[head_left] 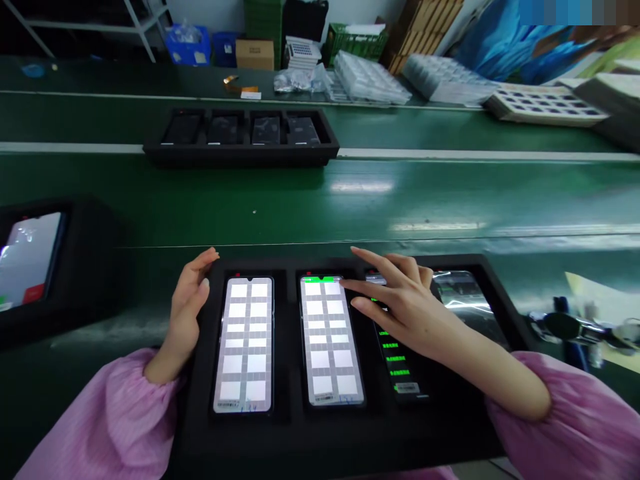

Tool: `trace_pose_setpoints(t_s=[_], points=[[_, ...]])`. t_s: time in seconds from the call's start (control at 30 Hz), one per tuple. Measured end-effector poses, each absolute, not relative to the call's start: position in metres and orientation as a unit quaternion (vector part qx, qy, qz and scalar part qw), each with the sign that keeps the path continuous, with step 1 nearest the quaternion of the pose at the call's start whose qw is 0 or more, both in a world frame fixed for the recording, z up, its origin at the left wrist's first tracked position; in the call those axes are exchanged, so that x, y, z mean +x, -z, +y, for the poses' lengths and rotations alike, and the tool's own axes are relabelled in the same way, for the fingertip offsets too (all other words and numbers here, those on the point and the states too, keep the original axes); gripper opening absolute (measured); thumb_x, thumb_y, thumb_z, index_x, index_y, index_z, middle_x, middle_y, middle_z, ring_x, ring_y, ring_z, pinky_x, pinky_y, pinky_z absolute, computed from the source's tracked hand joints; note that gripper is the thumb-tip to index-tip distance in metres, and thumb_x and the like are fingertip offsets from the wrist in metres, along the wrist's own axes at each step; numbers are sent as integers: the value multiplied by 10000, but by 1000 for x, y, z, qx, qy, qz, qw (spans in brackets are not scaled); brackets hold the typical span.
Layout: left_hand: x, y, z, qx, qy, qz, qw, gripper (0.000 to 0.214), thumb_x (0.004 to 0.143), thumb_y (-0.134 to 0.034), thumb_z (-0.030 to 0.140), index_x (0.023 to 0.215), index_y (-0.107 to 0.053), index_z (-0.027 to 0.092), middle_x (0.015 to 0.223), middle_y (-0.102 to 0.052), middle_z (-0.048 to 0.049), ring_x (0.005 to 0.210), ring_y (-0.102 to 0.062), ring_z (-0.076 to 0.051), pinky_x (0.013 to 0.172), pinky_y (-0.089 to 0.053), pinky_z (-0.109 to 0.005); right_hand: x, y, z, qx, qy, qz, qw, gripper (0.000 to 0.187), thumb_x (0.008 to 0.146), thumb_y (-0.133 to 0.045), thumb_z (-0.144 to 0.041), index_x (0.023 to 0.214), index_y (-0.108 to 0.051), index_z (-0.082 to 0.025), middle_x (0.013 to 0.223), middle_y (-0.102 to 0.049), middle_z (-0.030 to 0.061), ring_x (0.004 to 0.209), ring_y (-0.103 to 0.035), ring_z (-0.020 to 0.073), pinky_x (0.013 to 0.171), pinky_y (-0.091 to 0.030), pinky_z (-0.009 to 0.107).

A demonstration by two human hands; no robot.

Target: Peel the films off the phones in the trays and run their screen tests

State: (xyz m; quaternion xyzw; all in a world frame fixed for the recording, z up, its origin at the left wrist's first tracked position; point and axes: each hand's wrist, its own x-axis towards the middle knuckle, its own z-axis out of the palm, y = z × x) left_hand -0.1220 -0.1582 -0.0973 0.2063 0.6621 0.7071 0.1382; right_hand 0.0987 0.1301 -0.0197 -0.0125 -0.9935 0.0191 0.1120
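A black foam tray [287,437] lies in front of me with several smartphones in its slots. The left smartphone [244,347] shows a white and grey block pattern. A similar pattern with a green bar on top lights the second smartphone [332,347]. Over its upper right corner is the index fingertip of my right hand [405,297], fingers spread and holding nothing. That hand partly covers a third smartphone [397,367] with green text on a dark screen. At the right end, a dark smartphone [467,300] reflects light. My left hand [187,307] rests beside the tray's left edge, fingers loosely extended, empty.
Across the green bench [280,200] sits another black tray [240,157] with dark devices. A lit phone [33,257] lies in a black holder at left. Clear plastic trays [370,77] and a white slotted tray [550,103] are behind. Metal items [565,327] lie at right.
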Motion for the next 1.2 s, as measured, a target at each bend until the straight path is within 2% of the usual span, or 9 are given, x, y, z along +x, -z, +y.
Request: trace_pose_setpoints(t_s=[0.17,0.4,0.57,0.87,1.1,1.2], points=[[-125,96,-156,182,-707,670,135,467,859,-717,633,1187,-733,301,1519,-598,-57,1489,-487,-320,1298,-365,-481,93,18,125,-3,-17,-994,109,471,1135,-347,-514,1307,-754,-350,1600,-501,137,1187,-543,371,787,-426,462],[-124,92,-156,182,-694,684,134,430,836,-737,644,1140,-760,341,1509,-602,-39,1508,-452,-367,1322,-304,-579,98,23,133,-20,-25,-993,112,425,1131,-393,-490,1275,-771,-361,1580,-527,122,1200,-530,381,795,-419,474],[-125,90,-156,192,-683,694,124,419,849,-721,656,1132,-766,350,1476,-628,-42,1509,-450,-372,1322,-289,-593,102,22,130,-1,-32,-993,118,415,1128,-413,-471,1236,-789,-332,1561,-542,122,1181,-537,368,785,-424,463],[-124,90,-157,210,-680,693,114,531,870,-732,643,1202,-739,229,1498,-618,-90,1500,-459,-361,1324,-267,-535,149,10,100,82,-47,-992,86,395,1118,-462,-453,1227,-783,-252,1548,-548,155,1228,-518,337,887,-409,464],[-123,84,-157,216,-682,690,113,598,853,-765,668,1221,-736,198,1495,-625,-102,1490,-474,-384,1337,-248,-567,194,2,70,73,-98,-992,44,499,1109,-415,-581,1236,-774,-257,1555,-585,73,1161,-564,270,904,-371,427],[-123,82,-155,217,-675,697,108,663,833,-768,712,1221,-726,176,1484,-633,-119,1490,-475,-390,1330,-257,-574,196,-3,73,92,-105,-990,29,478,1105,-438,-576,1252,-771,-266,1539,-598,78,1173,-568,262,916,-378,413]])
